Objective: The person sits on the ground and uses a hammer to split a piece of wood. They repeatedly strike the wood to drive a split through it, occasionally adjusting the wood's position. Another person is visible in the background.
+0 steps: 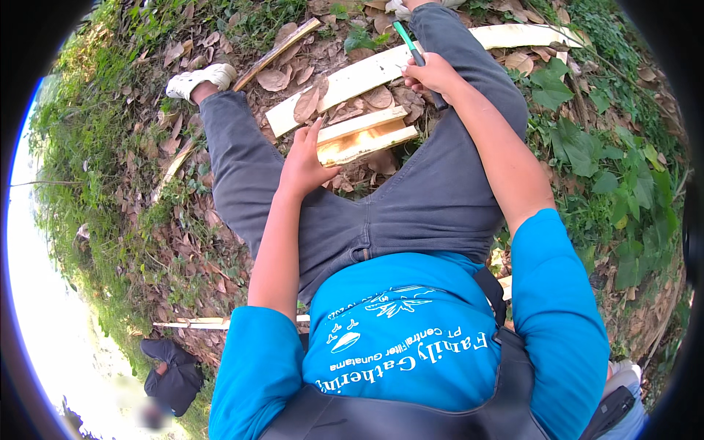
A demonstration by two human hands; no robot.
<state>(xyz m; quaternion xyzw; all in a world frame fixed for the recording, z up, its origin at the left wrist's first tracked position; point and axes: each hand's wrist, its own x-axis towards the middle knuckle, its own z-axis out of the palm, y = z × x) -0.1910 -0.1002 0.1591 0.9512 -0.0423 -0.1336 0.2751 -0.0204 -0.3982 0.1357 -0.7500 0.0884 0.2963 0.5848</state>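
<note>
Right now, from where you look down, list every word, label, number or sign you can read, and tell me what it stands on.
Blue shirt: white printed lettering, upside down in this view, beside white drawings; I won't copy the wording.
Green-and-black tool in the right hand: no lettering that I can make out.
Grooved wood piece at the left hand: none visible.

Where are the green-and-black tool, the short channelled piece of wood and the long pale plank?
Green-and-black tool (408, 42): head view, on its green section.
Short channelled piece of wood (367, 137): head view, inside its channel.
Long pale plank (359, 83): head view, on its flat face.
</note>
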